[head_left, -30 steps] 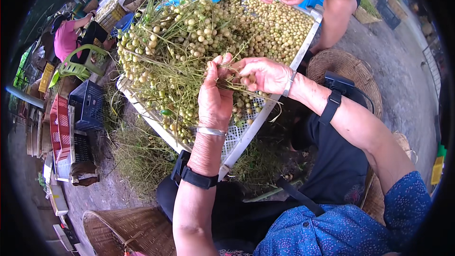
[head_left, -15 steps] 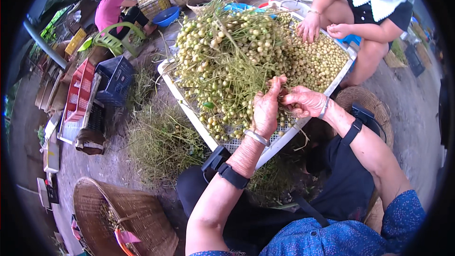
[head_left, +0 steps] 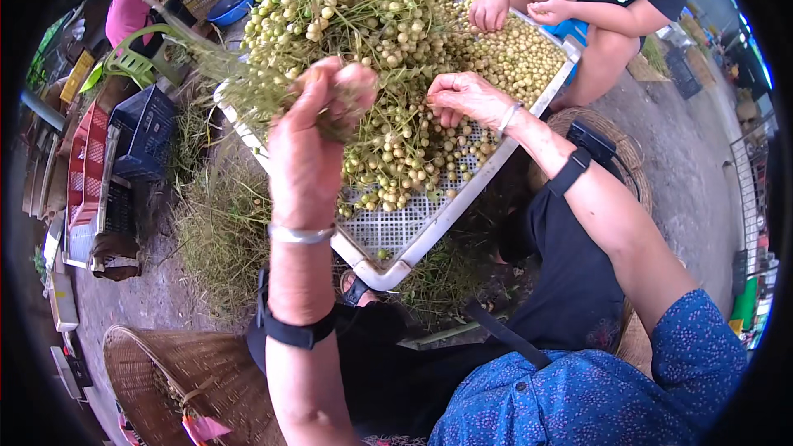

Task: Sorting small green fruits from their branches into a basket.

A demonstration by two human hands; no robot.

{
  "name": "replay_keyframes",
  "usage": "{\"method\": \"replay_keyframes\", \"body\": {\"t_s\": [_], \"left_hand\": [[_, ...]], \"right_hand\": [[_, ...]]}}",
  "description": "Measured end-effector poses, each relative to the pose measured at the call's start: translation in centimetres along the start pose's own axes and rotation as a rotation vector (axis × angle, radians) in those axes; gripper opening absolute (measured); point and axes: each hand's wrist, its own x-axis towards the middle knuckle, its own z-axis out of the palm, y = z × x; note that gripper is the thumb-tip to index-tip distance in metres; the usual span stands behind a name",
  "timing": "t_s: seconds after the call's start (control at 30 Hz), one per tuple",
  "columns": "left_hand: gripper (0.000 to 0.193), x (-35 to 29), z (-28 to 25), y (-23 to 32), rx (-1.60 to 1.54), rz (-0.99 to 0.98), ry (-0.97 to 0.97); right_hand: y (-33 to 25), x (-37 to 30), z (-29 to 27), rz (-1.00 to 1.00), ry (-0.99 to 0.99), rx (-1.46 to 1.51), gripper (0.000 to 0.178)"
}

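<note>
Up high, left hand (head_left: pixel 310 144) fingers (head_left: pixel 351 83) pinch a fruit bunch (head_left: pixel 289 25).

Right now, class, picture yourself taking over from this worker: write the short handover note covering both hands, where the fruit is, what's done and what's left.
Left hand: raised, gripping a stemmed fruit bunch.
Right hand: fingers curled at fruit on the white perforated tray.
Another person's hands work the tray's far end.
Done: loose stripped fruit lies at the far end; bare stems lie on the ground left of the tray.
Left: many bunches still on stems.
</note>
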Motion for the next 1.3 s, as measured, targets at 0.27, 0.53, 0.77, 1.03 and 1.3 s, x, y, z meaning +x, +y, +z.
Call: {"method": "replay_keyframes", "body": {"t_s": [0.27,0.53,0.77,1.03,1.3], "left_hand": [[0.021,-2.1,-2.1,0.3,0.307,-0.229,0.166],[0.015,-1.5,-0.6,-1.9,0.319,-0.227,0.132],[0.015,-1.8,-0.1,-4.6,0.358,-0.299,0.116],[0.015,-1.4,1.0,-7.4,0.193,-0.348,0.035],[0.016,0.2,1.0,-6.3,0.414,-0.215,0.139]], "right_hand": [[0.0,1.2,0.7,-0.182,0.204,-0.25,0.013],[1.8,1.4,-0.5,-0.11,0.41,-0.303,0.011],[-1.1,-1.0,2.3,-0.164,0.34,-0.178,0.013],[-2.3,-2.8,5.4,-0.14,0.153,0.304,0.009],[-0.4,-1.8,-0.1,-0.27,0.326,-0.659,0.012]]}}
